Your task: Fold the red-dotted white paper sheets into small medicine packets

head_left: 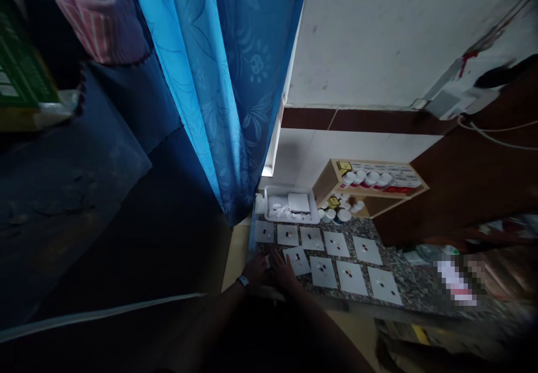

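Note:
My left hand [254, 270], with a watch on its wrist, and my right hand [283, 272] are close together at the front left of the counter. Between them shows a small piece of white paper [268, 261], with the fingers of both hands closed about it; the rest of it is hidden. A square sheet of paper [300, 265] lies tilted against my right hand, with several small pills [298, 256] on it. More paper squares [323, 279] lie in two rows to the right and behind, each bearing a few red, brown or pale pills.
Behind the sheets stands a white tray [316, 208] holding white paper pieces. Beside it are white bottles [343, 216] and a wooden shelf [321, 185] with boxes and bottles. A blue curtain [244, 110] hangs on the left. A blurred item [456, 283] lies at right.

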A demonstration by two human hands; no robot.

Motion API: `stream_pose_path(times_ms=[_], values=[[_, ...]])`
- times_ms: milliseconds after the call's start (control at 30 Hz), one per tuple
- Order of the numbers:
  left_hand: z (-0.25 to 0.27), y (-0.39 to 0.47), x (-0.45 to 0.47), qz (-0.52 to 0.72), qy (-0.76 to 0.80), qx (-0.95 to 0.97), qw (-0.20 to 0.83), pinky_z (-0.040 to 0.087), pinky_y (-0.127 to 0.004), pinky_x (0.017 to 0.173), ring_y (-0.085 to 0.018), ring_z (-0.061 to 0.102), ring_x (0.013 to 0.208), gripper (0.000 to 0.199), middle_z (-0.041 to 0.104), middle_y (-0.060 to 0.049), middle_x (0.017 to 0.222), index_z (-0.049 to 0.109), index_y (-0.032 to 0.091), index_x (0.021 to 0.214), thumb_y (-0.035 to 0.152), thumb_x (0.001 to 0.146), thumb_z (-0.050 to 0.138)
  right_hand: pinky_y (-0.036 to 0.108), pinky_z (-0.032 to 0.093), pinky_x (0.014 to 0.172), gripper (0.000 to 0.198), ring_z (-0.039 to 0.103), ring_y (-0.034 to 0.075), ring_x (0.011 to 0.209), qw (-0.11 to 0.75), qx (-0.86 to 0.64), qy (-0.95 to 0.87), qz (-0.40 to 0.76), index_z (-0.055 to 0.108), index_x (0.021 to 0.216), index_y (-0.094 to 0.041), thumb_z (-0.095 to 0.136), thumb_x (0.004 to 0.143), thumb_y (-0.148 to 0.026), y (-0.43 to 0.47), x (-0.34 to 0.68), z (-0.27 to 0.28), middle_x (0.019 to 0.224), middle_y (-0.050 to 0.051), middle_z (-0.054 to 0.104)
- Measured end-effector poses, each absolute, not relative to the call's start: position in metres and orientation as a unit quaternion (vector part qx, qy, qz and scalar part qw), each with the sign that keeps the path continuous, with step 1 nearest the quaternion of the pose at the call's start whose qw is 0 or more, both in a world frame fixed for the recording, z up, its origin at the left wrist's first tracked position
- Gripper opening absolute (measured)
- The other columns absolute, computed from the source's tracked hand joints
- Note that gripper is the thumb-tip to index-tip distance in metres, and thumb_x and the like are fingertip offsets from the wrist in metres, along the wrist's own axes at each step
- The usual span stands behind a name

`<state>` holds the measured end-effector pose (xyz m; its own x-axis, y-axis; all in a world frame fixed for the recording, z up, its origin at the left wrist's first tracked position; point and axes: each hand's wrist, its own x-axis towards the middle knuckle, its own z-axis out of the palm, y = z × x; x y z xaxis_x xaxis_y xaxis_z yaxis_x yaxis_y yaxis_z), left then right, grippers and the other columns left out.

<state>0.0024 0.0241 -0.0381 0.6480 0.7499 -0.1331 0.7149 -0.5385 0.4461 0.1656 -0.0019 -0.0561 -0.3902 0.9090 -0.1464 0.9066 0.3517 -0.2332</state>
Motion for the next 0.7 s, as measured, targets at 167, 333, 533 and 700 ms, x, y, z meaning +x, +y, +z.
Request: stream_pose_path(times_ms=[167, 333, 533, 700], values=[[-0.025, 0.03, 0.019, 0.0, 0.558, 0.793, 0.245, 0.042, -0.034, 0.084, -0.022, 0.05, 0.102, 0.022, 0.055, -0.011, 0.11, 0.061, 0.016, 0.093, 0.022, 0.084, 0.043, 0.05, 0.018, 0.103, 0.045, 0.023, 0.025, 0.131, 0.019, -0.566, -0.814, 0.13, 0.041, 0.131, -0.019, 0.034, 0.088, -0.029, -0.003, 0.161, -0.057, 0.141, 0.012, 0.033], [-0.023, 0.038, 0.031, 0.004, 0.582, 0.769, 0.263, 0.042, -0.033, 0.081, -0.021, 0.052, 0.095, 0.024, 0.058, -0.011, 0.1, 0.06, 0.014, 0.092, 0.019, 0.086, 0.037, 0.049, 0.017, 0.102, 0.043, 0.025, 0.025, 0.13, 0.022, -0.574, -0.805, 0.149, 0.043, 0.129, -0.02, 0.035, 0.088, -0.027, -0.006, 0.163, -0.051, 0.139, 0.011, 0.036], [-0.035, 0.031, 0.023, 0.048, 0.523, 0.811, 0.257, 0.042, -0.033, 0.082, -0.021, 0.048, 0.099, 0.024, 0.057, -0.011, 0.099, 0.062, 0.015, 0.088, 0.02, 0.087, 0.039, 0.033, 0.035, 0.086, 0.041, 0.048, 0.022, 0.106, -0.006, -0.658, -0.724, 0.207, 0.047, 0.124, -0.021, 0.04, 0.084, -0.019, 0.018, 0.159, -0.03, 0.118, 0.011, 0.055], [-0.044, 0.027, 0.021, 0.067, 0.509, 0.824, 0.241, 0.044, -0.033, 0.08, -0.022, 0.049, 0.1, 0.024, 0.057, -0.01, 0.1, 0.061, 0.018, 0.094, 0.02, 0.087, 0.039, 0.029, 0.037, 0.078, 0.029, 0.051, 0.023, 0.099, -0.025, -0.665, -0.713, 0.221, 0.059, 0.104, -0.017, 0.039, 0.084, -0.015, 0.037, 0.151, -0.021, 0.105, 0.012, 0.058]])
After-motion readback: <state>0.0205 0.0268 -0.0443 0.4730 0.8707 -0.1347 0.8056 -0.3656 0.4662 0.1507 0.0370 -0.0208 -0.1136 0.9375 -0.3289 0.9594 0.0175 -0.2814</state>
